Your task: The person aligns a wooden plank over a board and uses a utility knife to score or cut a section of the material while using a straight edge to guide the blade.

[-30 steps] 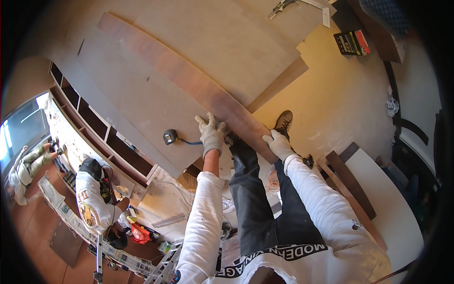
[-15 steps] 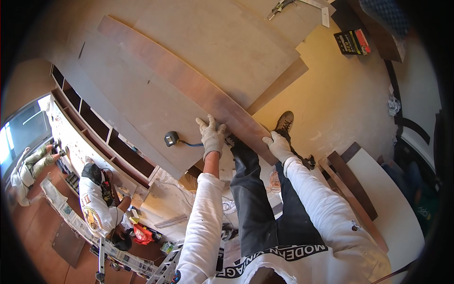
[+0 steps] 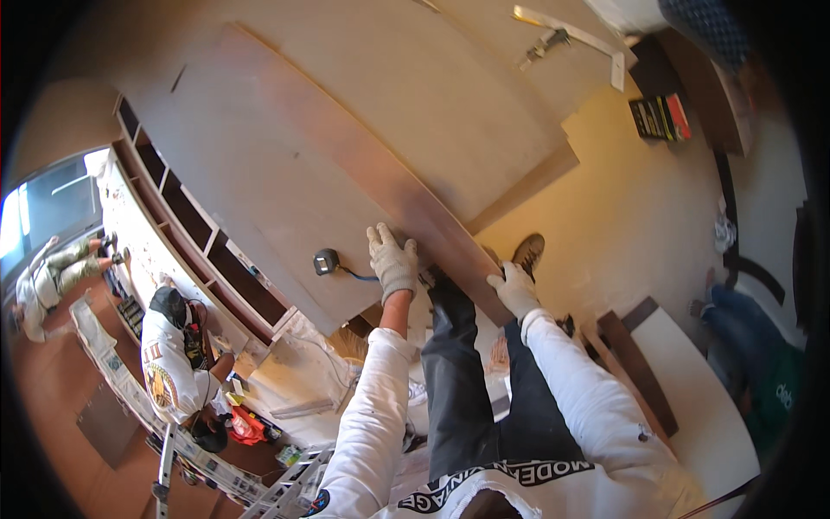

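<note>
A long reddish-brown wooden board [image 3: 346, 147] lies slantwise over larger flat panels, its near end beside my legs. My left hand [image 3: 393, 259], in a pale work glove, lies with fingers stretched out at the board's left edge. In a matching glove, my right hand [image 3: 516, 290] grips the board's right edge near its close end; its fingertips are partly hidden. A black tape measure [image 3: 326, 261] with a blue strap rests on the grey-brown panel [image 3: 259, 190] to the left of my left hand.
Another large panel [image 3: 450, 112] extends beyond the board, with a clamp [image 3: 549, 41] and a metal square [image 3: 617, 69] at its far right. Dark strips and a white panel [image 3: 692, 363] stand at right. Co-workers [image 3: 173, 355] are at left; another person [image 3: 752, 337] is at right.
The whole view has shifted slightly, bringing more of the person at right into sight. My hands keep nearly the same places on the board.
</note>
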`<state>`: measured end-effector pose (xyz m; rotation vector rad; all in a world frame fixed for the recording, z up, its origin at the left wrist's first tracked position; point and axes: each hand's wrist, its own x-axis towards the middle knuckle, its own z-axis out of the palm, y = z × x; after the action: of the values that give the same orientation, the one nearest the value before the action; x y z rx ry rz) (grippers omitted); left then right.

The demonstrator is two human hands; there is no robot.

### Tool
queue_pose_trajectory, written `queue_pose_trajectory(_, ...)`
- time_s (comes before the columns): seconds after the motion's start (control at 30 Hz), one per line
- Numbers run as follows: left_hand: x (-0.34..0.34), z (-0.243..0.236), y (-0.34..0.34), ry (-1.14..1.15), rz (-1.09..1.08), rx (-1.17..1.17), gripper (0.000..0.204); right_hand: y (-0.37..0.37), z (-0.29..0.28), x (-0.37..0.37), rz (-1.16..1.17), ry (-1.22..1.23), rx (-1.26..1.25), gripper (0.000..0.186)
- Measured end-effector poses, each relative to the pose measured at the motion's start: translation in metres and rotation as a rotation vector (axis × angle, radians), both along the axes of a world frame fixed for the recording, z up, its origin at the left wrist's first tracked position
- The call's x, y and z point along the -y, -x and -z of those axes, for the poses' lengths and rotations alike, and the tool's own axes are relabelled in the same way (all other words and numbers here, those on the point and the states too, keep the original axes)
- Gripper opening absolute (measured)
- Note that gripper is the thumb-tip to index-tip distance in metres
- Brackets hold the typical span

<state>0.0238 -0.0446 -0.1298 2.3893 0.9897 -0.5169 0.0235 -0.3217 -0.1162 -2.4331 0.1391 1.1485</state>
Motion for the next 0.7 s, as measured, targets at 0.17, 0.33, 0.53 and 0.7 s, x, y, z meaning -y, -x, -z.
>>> queue_pose_trajectory(0.17,-0.035,-0.008,-0.060,-0.234,0.120,0.144,0.088,-0.044,-0.023,-0.062,-0.101,-0.047,0.269,0.067)
queue_pose_trajectory(0.33,-0.070,-0.011,-0.132,-0.216,0.260,0.060,0.084,-0.093,-0.020,-0.139,-0.514,-0.295,0.503,0.069)
queue_pose_trajectory(0.53,-0.105,-0.009,-0.171,-0.198,0.370,-0.108,0.085,-0.121,0.020,-0.225,-0.889,0.042,0.640,0.059)
queue_pose_trajectory(0.7,-0.118,0.002,-0.169,-0.101,0.322,0.038,0.072,-0.127,0.033,-0.233,-1.004,0.145,0.586,0.059)
